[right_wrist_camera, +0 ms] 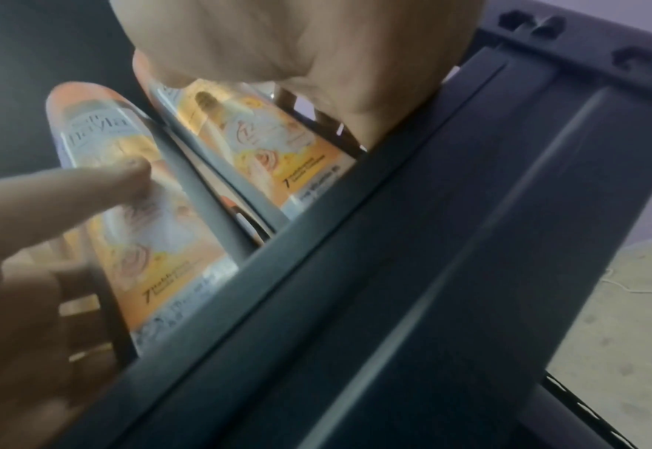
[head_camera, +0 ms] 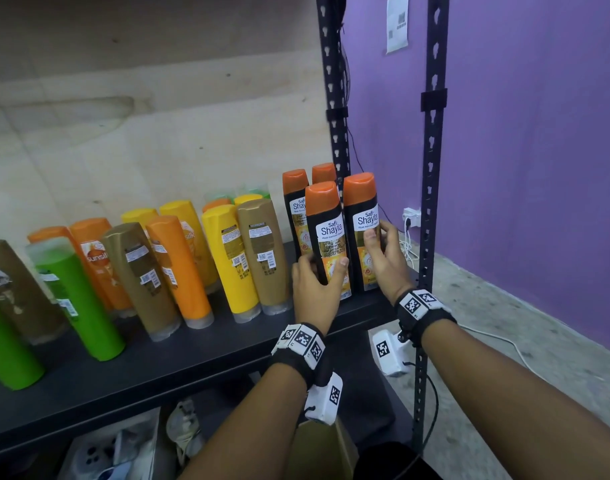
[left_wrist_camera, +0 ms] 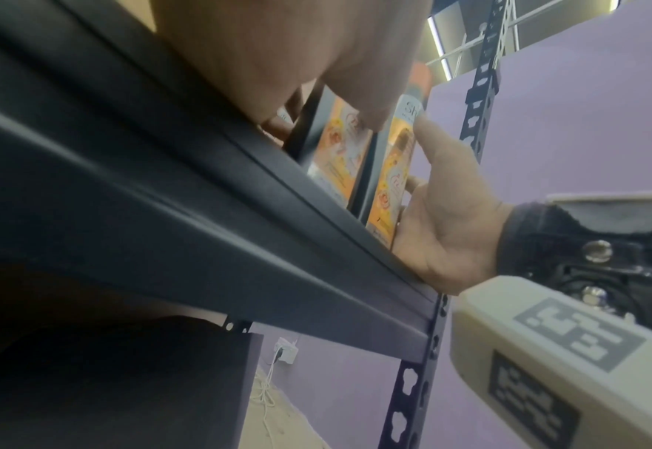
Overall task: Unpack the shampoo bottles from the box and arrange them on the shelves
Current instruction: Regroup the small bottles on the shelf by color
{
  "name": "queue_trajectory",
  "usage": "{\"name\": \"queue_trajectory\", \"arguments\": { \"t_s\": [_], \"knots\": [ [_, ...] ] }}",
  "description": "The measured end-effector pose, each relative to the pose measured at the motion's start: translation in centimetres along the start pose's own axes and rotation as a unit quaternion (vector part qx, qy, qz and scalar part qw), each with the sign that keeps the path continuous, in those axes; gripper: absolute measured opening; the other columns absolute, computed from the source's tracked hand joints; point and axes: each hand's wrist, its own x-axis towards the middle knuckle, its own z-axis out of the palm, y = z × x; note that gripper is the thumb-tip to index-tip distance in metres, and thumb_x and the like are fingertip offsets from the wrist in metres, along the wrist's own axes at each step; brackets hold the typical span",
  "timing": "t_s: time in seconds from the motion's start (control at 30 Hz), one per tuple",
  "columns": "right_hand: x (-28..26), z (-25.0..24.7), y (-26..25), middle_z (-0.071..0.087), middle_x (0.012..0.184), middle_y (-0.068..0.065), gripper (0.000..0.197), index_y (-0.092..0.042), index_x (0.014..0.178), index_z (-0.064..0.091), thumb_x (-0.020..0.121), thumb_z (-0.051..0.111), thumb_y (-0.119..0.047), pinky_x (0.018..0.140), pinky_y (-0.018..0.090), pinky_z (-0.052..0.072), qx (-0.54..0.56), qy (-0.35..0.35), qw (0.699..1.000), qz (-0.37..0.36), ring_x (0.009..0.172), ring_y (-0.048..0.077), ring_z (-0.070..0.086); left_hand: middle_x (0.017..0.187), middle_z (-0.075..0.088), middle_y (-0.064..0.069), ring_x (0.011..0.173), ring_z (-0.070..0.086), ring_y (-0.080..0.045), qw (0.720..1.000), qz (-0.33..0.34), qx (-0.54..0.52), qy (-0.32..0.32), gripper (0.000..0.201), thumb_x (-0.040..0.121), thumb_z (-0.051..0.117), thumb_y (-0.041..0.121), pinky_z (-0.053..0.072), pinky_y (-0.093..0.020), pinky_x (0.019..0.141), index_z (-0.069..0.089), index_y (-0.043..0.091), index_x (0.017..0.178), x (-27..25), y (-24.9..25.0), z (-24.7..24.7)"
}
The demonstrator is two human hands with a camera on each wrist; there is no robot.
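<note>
Shampoo bottles (head_camera: 326,237) stand on the shelf (head_camera: 192,355) at its right end — placing step, next is letting go. Head view: left hand (head_camera: 314,285) grips one, right hand (head_camera: 383,258) its neighbour (head_camera: 360,230). Wrist views: thumbs press the labels, wrists just beside the shelf edge.

A purple wall (head_camera: 539,150) rises on the right above a rough grey concrete floor (head_camera: 525,344), with a white socket (head_camera: 411,216) low on it and white cables trailing across the floor. A sheet of paper (head_camera: 397,22) with a code hangs high on the wall. A pale plywood panel (head_camera: 151,116) backs the black metal rack, whose perforated uprights (head_camera: 431,188) stand at the right.
</note>
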Motion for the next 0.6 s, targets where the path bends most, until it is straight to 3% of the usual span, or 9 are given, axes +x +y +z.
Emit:
{"name": "queue_trajectory", "arguments": {
  "t_s": [0.13,0.2,0.3,0.37,0.47,0.6],
  "knots": [
    [-0.3,-0.6,-1.1,0.063,0.129,-0.020,0.059,-0.045,0.144,0.037,0.092,0.061,-0.061,0.108,0.042,0.047,0.014,-0.053,0.998,0.015,0.121,0.001,0.061,0.131,0.050,0.001,0.112,0.050,-0.006,0.999,-0.006,0.021,-0.030,0.063,0.091,0.073,0.046,0.044,-0.026,0.099,0.046,0.020,0.141,-0.2,0.8,-0.9],
    [0.0,-1.0,-1.5,0.063,0.127,-0.026,0.069,-0.041,0.150,0.030,0.093,0.066,-0.049,0.102,0.032,0.046,-0.012,-0.088,0.996,0.025,0.117,-0.006,0.060,0.137,0.052,-0.002,0.121,0.053,-0.011,0.998,0.003,0.040,-0.052,0.069,0.091,0.074,0.039,0.046,-0.029,0.100,0.039,0.020,0.147,0.0,1.5,-1.5],
    [0.7,-1.7,-2.3,0.056,0.121,-0.034,0.075,-0.040,0.155,0.020,0.096,0.066,-0.043,0.090,0.023,0.042,-0.073,-0.139,0.986,0.050,0.105,-0.016,0.057,0.145,0.054,-0.002,0.130,0.057,-0.019,0.995,0.029,0.056,-0.080,0.086,0.091,0.073,0.031,0.050,-0.043,0.104,0.018,0.024,0.156,0.5,3.3,-2.7],
    [1.3,-2.2,-2.9,0.054,0.118,-0.031,0.077,-0.038,0.155,0.016,0.096,0.066,-0.042,0.092,0.026,0.044,-0.108,-0.161,0.979,0.062,0.103,-0.010,0.056,0.148,0.054,-0.002,0.131,0.058,-0.023,0.992,0.034,0.069,-0.095,0.098,0.091,0.073,0.031,0.050,-0.048,0.106,0.004,0.029,0.159,1.0,4.7,-3.5],
    [1.9,-2.7,-3.8,0.056,0.123,-0.023,0.080,-0.033,0.156,0.015,0.096,0.067,-0.041,0.085,0.021,0.045,-0.160,-0.176,0.969,0.066,0.100,-0.007,0.056,0.148,0.055,-0.004,0.130,0.059,-0.027,0.988,0.031,0.102,-0.112,0.107,0.090,0.076,0.032,0.051,-0.052,0.105,-0.005,0.029,0.161,2.1,6.7,-4.4],
    [2.4,-2.6,-4.5,0.053,0.142,-0.003,0.086,-0.042,0.153,0.004,0.097,0.068,-0.029,0.105,0.042,0.046,-0.158,-0.184,0.968,0.068,0.125,0.018,0.056,0.145,0.057,-0.007,0.126,0.061,-0.032,0.976,0.026,0.170,-0.136,0.112,0.087,0.079,0.032,0.052,-0.053,0.102,-0.006,0.031,0.160,2.7,7.8,-4.6]
  ]
}}
